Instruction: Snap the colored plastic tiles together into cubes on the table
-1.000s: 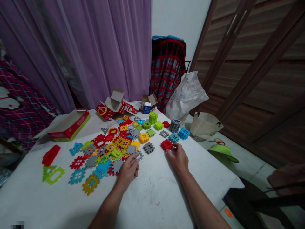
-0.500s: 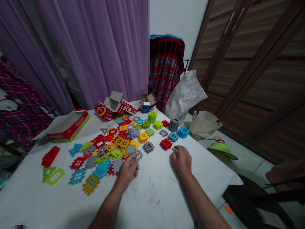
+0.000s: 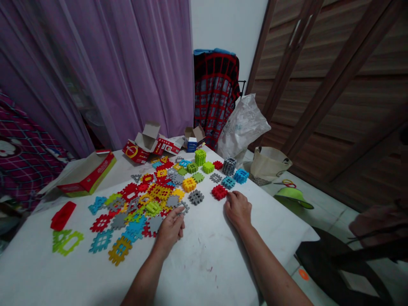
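My left hand (image 3: 171,228) is closed, its thumb and fingers pinching a grey interlocking plastic piece (image 3: 185,207), partly hidden by the fingers. To its left lies a loose pile of coloured pieces, among them a yellow window piece (image 3: 160,192), a lime green piece (image 3: 153,208) and a blue piece (image 3: 134,229). My right hand (image 3: 238,209) rests on the table with loosely curved fingers, holding nothing that I can see. Its fingertips are at the near right edge of a red stack (image 3: 219,192); whether they touch cannot be made out. A dark grey stack (image 3: 196,196) lies between the hands.
Beyond the hands stand sorted stacks: yellow (image 3: 189,184), tall lime green (image 3: 200,157), tall grey (image 3: 229,166) and blue (image 3: 241,175). Opened cardboard boxes (image 3: 136,152) line the table's back edge. A red-and-green box (image 3: 92,176) sits at left. A plastic bag (image 3: 244,125) stands past the right edge.
My right hand has moved slightly closer to the red stack. My left hand still pinches the grey piece. The whole view has shifted a little.
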